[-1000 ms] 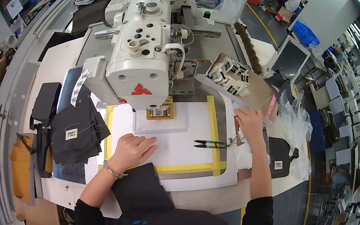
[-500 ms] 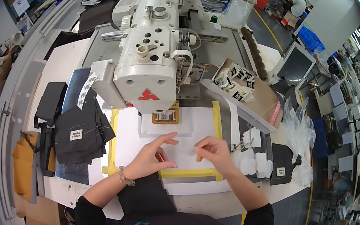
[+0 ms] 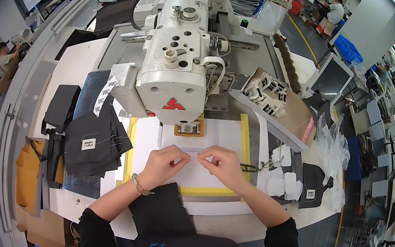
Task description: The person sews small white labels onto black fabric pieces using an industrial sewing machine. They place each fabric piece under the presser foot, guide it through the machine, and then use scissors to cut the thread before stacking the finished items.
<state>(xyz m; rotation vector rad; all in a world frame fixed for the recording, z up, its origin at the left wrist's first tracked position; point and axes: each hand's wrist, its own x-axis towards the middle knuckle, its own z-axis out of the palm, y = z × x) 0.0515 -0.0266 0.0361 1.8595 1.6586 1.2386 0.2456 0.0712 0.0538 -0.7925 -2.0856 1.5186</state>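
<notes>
Both left hand (image 3: 163, 165) and right hand (image 3: 223, 164) have fingers pinched together, contents indiscernible; labelled cloth (image 3: 104, 148) lies at nine o'clock, plain cloth (image 3: 161, 212), apparently yet unlabelled, at seven.

The camera sits on the person's head, looking steeply down and forward. Left hand (image 3: 160, 167) and right hand (image 3: 221, 167) are near, about mid-frame; the machine (image 3: 171, 76) rises beyond. Its wide fisheye bends table (image 3: 218, 221) and floor (image 3: 316, 236) toward a dark rim.
</notes>
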